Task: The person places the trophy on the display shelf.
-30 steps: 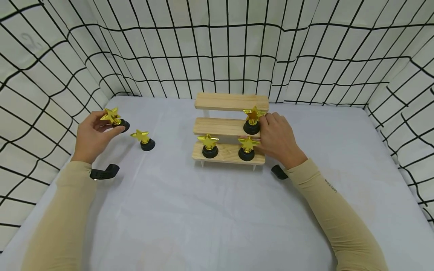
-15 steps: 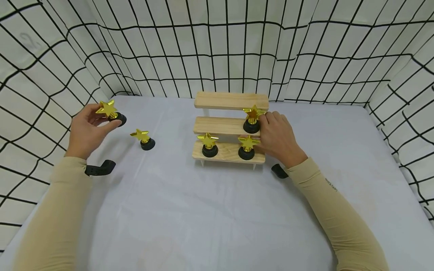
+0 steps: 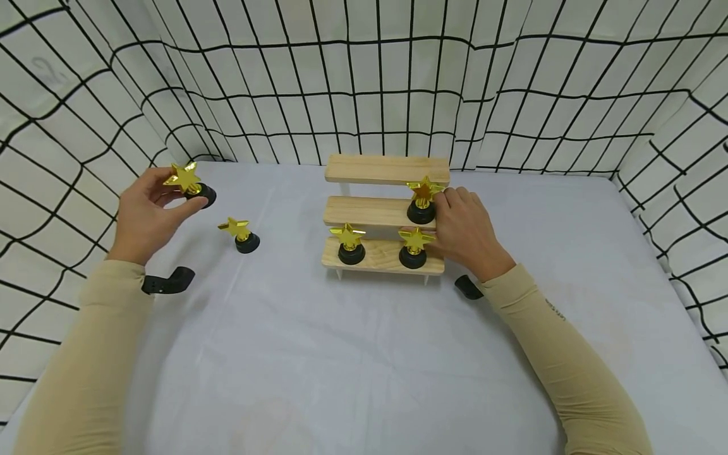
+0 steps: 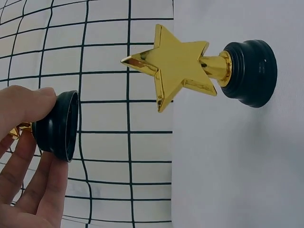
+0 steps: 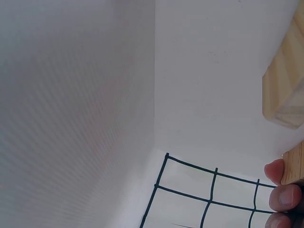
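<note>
Left hand: star trophy pinched in fingers, held above desk at left. Right hand: fingers curled, grasping second trophy on middle step of wooden rack. Third trophy standing on desk.

Gold star trophies on black bases, pale wooden shelf, black-gridded white cloth
</note>
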The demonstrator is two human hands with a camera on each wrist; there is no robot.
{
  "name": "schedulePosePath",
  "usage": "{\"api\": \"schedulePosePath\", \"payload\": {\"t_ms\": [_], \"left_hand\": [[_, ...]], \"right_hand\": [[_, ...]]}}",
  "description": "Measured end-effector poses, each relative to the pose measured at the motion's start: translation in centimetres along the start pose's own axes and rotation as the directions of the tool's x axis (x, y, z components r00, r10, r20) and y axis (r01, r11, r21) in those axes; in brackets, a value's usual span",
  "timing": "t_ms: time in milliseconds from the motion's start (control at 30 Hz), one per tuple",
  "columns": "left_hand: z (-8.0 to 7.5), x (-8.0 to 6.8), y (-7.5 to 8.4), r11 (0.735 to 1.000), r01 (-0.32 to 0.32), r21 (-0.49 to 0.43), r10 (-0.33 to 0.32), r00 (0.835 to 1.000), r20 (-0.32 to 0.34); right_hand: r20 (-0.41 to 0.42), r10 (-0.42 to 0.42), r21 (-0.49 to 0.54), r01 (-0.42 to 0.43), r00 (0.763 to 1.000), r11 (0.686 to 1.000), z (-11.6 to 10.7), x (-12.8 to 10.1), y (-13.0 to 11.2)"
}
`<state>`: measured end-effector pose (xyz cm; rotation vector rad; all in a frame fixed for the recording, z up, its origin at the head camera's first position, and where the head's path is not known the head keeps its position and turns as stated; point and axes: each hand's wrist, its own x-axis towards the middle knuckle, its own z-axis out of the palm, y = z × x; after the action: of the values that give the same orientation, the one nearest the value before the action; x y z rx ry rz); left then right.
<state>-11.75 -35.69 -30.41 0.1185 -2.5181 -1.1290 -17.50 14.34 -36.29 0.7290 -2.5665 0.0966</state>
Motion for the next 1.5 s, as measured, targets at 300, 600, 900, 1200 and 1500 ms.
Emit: {"api": "schedulePosePath", "payload": {"t_ms": [300, 600, 900, 1200, 1500], "left_hand": [[0.2, 0.0, 0.6, 1.0, -0.019, -0.005, 0.019, 1.0, 0.007], [0.6, -0.1, 1.7, 0.998, -0.058, -0.019, 0.058, 0.998, 0.011], [1.0, -0.3, 2.9, 0.994, -0.108, 0.007, 0.108, 0.994, 0.026], [1.7, -0.4, 4.0, 0.985, -0.169, -0.038, 0.17, 0.984, 0.043], [2.4, -0.7, 5.0, 0.981, -0.192, -0.041, 0.194, 0.979, 0.069]], "right_hand": [[0.002, 0.005, 0.012, -0.006, 1.0, 1.0, 0.0, 0.0, -0.1], [0.02, 0.011, 0.014, -0.012, 1.0, 1.0, -0.3, 0.0, -0.1], [0.047, 0.009, 0.006, -0.01, 0.999, 1.0, -0.4, 0.0, -0.2], [0.059, 0.021, 0.001, -0.021, 0.998, 1.0, -0.2, 0.1, -0.1], [0.055, 0.018, 0.001, -0.018, 0.998, 1.0, -0.3, 0.1, -0.1]]}}
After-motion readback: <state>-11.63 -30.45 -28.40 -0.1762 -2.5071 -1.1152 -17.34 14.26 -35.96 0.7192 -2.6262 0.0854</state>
